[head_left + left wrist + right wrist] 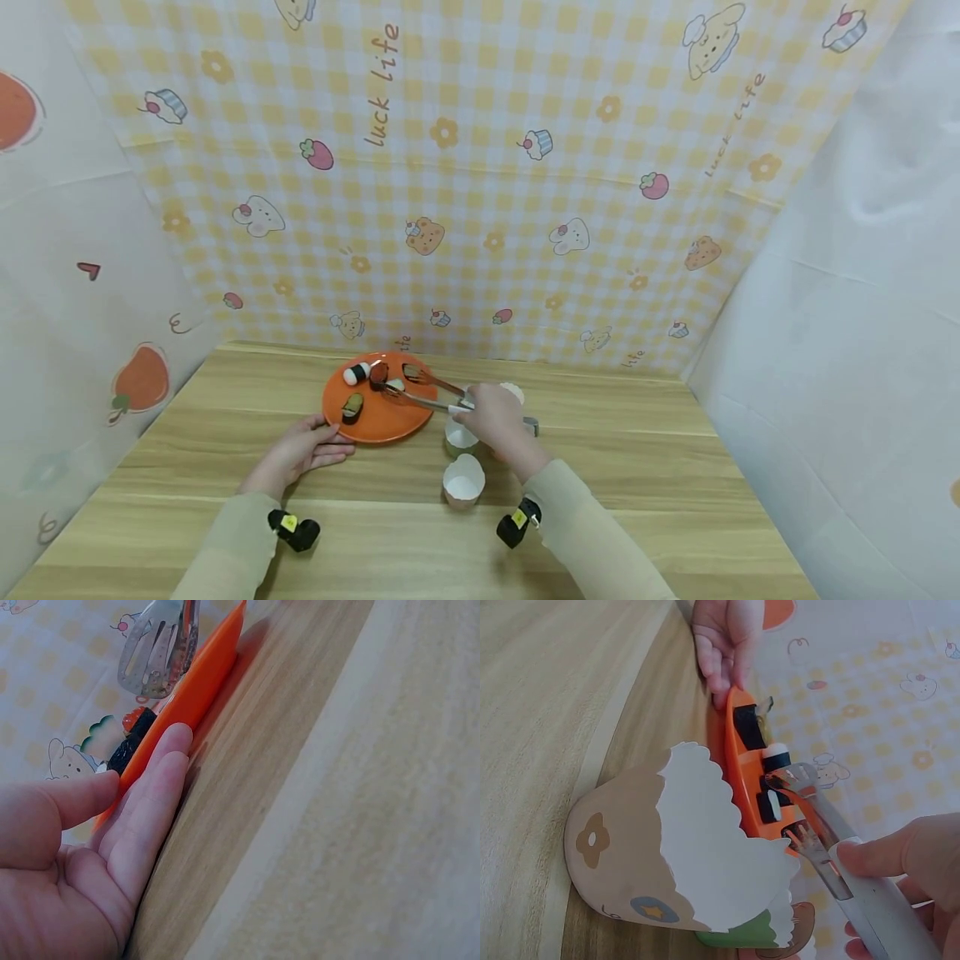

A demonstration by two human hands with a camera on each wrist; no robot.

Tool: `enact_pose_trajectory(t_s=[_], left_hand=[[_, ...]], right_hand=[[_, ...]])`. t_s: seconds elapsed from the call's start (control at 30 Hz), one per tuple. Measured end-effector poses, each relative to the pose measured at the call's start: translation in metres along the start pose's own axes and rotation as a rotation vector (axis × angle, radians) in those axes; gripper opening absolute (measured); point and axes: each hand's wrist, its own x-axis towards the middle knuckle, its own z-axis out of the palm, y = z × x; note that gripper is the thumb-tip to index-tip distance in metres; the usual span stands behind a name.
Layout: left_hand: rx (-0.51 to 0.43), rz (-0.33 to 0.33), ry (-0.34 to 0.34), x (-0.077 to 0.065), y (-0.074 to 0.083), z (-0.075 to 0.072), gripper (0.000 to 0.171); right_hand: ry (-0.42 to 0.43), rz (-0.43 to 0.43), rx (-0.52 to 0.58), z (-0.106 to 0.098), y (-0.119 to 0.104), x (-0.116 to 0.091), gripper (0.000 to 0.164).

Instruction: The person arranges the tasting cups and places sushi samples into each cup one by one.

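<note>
My left hand (300, 450) holds the near left rim of an orange plate (386, 427), thumb at the rim and fingers beneath it in the left wrist view. Several toy sushi pieces lie on the plate, among them one with a brownish-yellow topping (352, 407) and a white roll with a black band (357, 373). Metal tongs with slotted heads (821, 806) are gripped by my right hand (497, 414), right of the plate. Their heads are apart and reach over the sushi; whether they touch a piece I cannot tell.
Scallop-rimmed paper cups stand right of the plate: a beige one (462, 482) in front, a green one (459, 440) behind it, and another cup (514, 392) partly hidden by my right hand. A checked cloth (480, 275) hangs behind the wooden table (630, 500).
</note>
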Motion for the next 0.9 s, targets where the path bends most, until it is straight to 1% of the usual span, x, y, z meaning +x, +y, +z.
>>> enact_pose_trajectory(t_s=[0.13,0.57,0.9], left_hand=[[0.004,-0.001,0.002,0.0,0.0,0.001,0.047],[0.007,-0.007,-0.003,0.0,0.0,0.0,0.048],[-0.002,-0.014,-0.001,0.001,0.001,0.0,0.046]], right_hand=[[-0.014,0.003,0.004,-0.001,-0.002,0.0,0.046],[-0.035,0.017,-0.054,0.004,-0.004,0.006,0.03],[-0.036,0.02,-0.096,0.006,-0.007,0.011,0.027]])
